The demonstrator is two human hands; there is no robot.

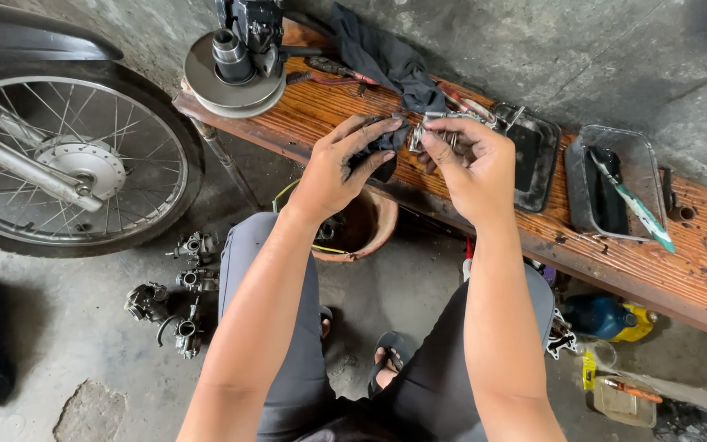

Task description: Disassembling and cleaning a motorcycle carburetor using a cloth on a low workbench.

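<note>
My left hand (339, 168) grips a dark, greasy rag (386, 147) and presses it against a small metal part (429, 128). My right hand (468, 164) holds that shiny part by its edges, fingers curled round it. Both hands are raised just in front of a worn wooden bench (656, 274). My knees in grey trousers are below, and my sandalled feet rest on the concrete floor.
On the bench stand a round metal pulley assembly (235, 74), a dark cloth (382, 53), two black trays (533, 151), one with a green-handled brush (636, 205). A motorcycle wheel (67, 160) is at left. Several carburettors (177, 299) lie on the floor. A clay bowl (362, 225) sits under the bench.
</note>
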